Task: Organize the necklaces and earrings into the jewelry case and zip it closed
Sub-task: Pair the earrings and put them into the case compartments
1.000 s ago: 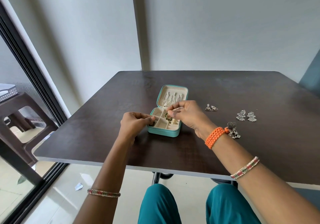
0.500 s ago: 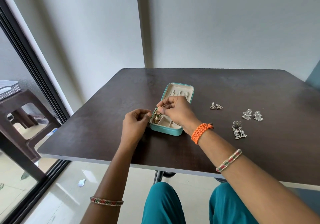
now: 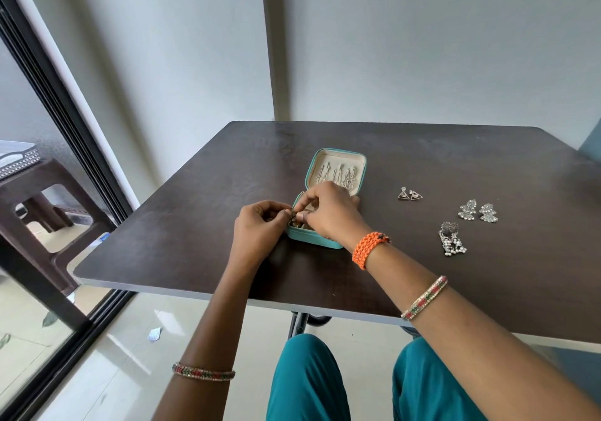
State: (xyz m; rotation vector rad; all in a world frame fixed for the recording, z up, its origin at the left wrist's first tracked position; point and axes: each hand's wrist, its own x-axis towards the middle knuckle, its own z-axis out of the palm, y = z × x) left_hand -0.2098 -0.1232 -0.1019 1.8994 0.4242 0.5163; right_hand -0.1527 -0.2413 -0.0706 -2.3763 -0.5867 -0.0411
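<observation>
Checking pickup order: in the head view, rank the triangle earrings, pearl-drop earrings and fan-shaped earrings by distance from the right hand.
From the right hand:
1. triangle earrings, just right of it, beside the jewelry case.
2. pearl-drop earrings, right, nearer the person.
3. fan-shaped earrings, farthest right.

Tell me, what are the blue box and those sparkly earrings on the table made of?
The jewelry case looks like smooth teal faux leather or plastic outside, with a soft cream, velvety lining in its lid. The triangle earrings, fan earrings and dangly earrings look like silver-coloured metal: they glint grey-white, and the dangly pair has tiny pale beads. Whether it's real silver, the picture can't show.
</observation>
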